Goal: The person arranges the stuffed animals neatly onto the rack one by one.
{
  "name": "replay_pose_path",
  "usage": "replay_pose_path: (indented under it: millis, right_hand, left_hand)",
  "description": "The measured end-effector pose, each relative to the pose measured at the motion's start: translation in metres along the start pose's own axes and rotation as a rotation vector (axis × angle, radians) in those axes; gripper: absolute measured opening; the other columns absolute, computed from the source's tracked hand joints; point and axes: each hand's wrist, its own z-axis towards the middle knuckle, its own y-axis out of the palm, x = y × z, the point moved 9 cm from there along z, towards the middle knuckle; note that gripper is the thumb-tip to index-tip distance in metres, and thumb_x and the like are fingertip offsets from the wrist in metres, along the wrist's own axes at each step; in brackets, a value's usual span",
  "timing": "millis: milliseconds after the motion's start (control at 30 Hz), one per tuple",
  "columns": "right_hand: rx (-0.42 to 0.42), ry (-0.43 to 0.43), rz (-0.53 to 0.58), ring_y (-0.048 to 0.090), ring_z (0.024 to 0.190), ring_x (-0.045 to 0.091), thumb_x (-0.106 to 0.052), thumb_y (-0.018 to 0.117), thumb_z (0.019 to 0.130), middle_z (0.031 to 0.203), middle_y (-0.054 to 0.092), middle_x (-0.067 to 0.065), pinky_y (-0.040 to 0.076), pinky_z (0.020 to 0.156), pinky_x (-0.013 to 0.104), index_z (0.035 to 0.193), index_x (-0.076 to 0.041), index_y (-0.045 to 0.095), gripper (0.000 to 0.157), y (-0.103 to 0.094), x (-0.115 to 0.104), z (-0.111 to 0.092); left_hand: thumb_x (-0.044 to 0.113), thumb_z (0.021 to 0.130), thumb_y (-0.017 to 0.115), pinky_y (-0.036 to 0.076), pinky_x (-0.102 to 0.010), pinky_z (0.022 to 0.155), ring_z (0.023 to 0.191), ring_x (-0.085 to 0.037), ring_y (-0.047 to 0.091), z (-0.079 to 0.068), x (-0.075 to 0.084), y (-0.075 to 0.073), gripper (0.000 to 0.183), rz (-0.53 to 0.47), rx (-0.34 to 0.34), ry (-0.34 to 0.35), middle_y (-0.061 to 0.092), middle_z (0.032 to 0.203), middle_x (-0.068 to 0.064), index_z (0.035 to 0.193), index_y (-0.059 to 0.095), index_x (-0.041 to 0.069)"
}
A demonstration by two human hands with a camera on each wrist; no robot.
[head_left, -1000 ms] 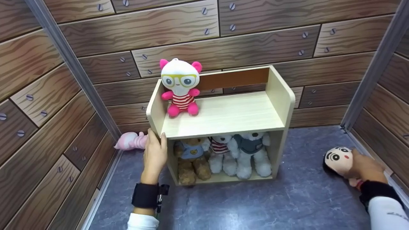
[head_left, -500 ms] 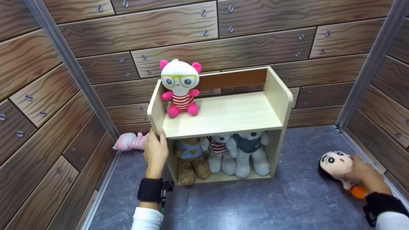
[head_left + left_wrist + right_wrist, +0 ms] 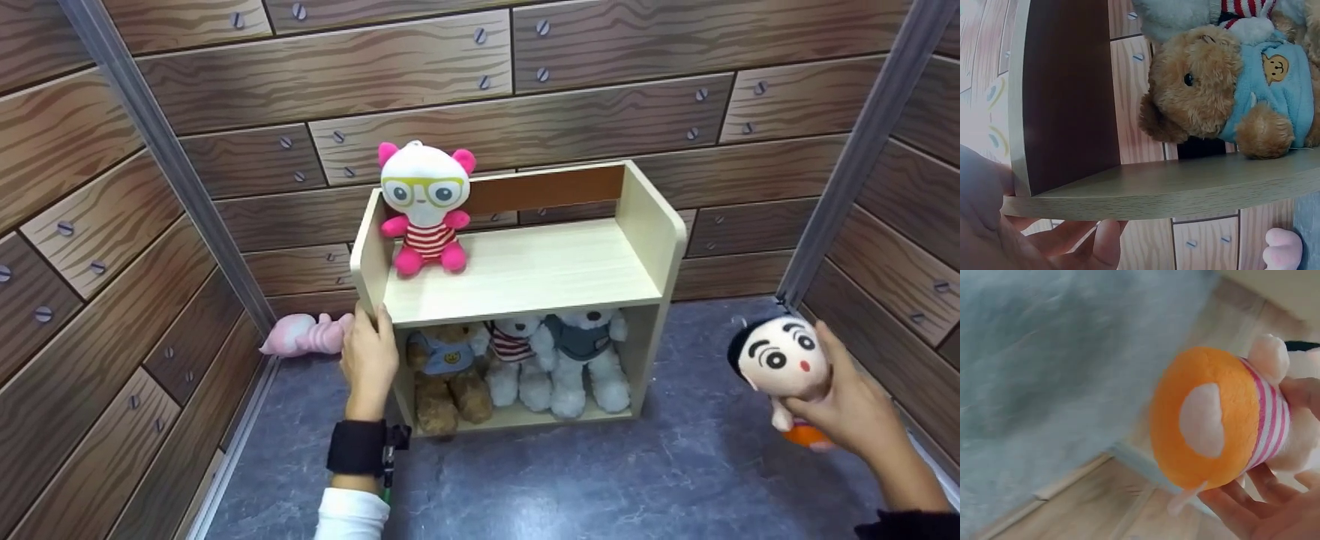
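My right hand [image 3: 855, 405] grips a plush boy doll [image 3: 784, 356] by its body, to the right of the shelf. The doll has black hair and thick brows; its orange bottom [image 3: 1207, 416] and striped middle show in the right wrist view. My left hand [image 3: 369, 360] holds the left side panel of a pale wooden shelf [image 3: 525, 262], its fingers [image 3: 1107, 242] on the panel's outer side. A pink-and-white plush panda [image 3: 426, 210] with yellow glasses sits on the top board at the left.
In the lower compartment sit a brown teddy bear [image 3: 450, 375] in a blue top and two pale plush toys, one in a grey-green top [image 3: 581, 341]. A pink plush toy [image 3: 307, 335] lies on the floor left of the shelf. Wood-patterned walls [image 3: 420, 67] enclose the floor.
My right hand has brought the doll up from the floor by the right wall, leftward and more upright. The left hand stays on the shelf's side panel.
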Motion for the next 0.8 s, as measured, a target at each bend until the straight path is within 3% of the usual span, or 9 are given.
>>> replay_pose_path:
  millis: [300,400,500,600,700,800]
  right_hand:
    - [0.197,-0.183,0.063,0.064,0.084,0.051,-0.009,0.090,0.058,0.102,0.068,0.031,0.043,0.064,0.061,0.155,-0.018,0.036,0.111,-0.064,-0.139,-0.013]
    - [0.273,-0.251,0.086,0.067,0.082,0.043,-0.009,0.091,0.056,0.101,0.071,0.025,0.048,0.068,0.040,0.151,-0.018,0.042,0.108,-0.079,-0.183,-0.012]
    - [0.328,-0.311,0.139,0.070,0.080,0.037,-0.008,0.092,0.055,0.101,0.072,0.022,0.045,0.071,0.014,0.148,-0.016,0.045,0.105,-0.085,-0.223,-0.007]
    - [0.333,-0.333,0.216,0.072,0.077,0.034,-0.009,0.093,0.058,0.102,0.072,0.022,0.040,0.071,0.001,0.148,-0.015,0.043,0.103,-0.084,-0.258,0.006]
    - [0.308,-0.306,0.295,0.072,0.078,0.032,-0.010,0.093,0.062,0.107,0.071,0.021,0.045,0.066,0.003,0.148,-0.015,0.040,0.101,-0.078,-0.288,0.025]
    - [0.293,-0.264,0.362,0.073,0.085,0.032,-0.015,0.092,0.066,0.113,0.070,0.019,0.055,0.068,0.016,0.146,-0.014,0.036,0.097,-0.070,-0.311,0.046]
  left_hand:
    - [0.041,0.105,0.040,0.046,-0.064,0.085,0.108,-0.048,0.062,-0.003,0.002,0.000,0.046,-0.023,0.017,0.008,0.066,0.123,-0.020,0.130,0.054,0.005]
    - [0.041,0.105,0.039,0.046,-0.064,0.086,0.109,-0.048,0.062,-0.003,0.003,0.000,0.048,-0.029,0.010,0.008,0.065,0.125,-0.021,0.132,0.053,0.005]
    - [0.040,0.105,0.039,0.046,-0.064,0.087,0.110,-0.048,0.061,-0.002,0.003,-0.002,0.047,-0.032,0.009,0.006,0.065,0.123,-0.020,0.133,0.053,0.005]
    - [0.040,0.105,0.040,0.046,-0.063,0.087,0.111,-0.047,0.061,-0.002,0.002,-0.004,0.049,-0.028,0.009,0.003,0.064,0.122,-0.020,0.136,0.052,0.004]
    - [0.040,0.105,0.040,0.046,-0.063,0.087,0.110,-0.047,0.061,-0.003,0.002,-0.003,0.051,-0.028,0.004,0.002,0.064,0.120,-0.020,0.137,0.051,0.003]
    - [0.040,0.104,0.040,0.046,-0.063,0.086,0.109,-0.047,0.061,-0.005,0.003,-0.001,0.050,-0.026,-0.003,0.001,0.064,0.119,-0.021,0.134,0.052,0.002]
